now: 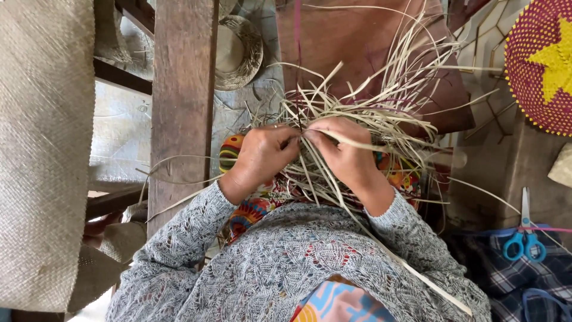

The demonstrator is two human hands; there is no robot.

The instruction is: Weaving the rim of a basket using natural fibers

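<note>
A bundle of pale dried straw strips [363,104] fans out over my lap, its loose ends pointing up and right. My left hand [262,156] grips the woven part of the bundle from the left, fingers curled on the strips. Against it, my right hand [342,152] pinches a single flat strip that runs off to the right. Both arms wear a grey knitted sleeve [179,238]. A colourful patterned cloth [250,211] lies under the hands. The woven part between the hands is mostly hidden.
A large woven mat [42,149] hangs at the left beside a wooden post [179,95]. A woven hat [238,50] lies beyond. At the right are a purple and yellow woven disc [542,65] and blue-handled scissors [525,238] on checked fabric [512,280].
</note>
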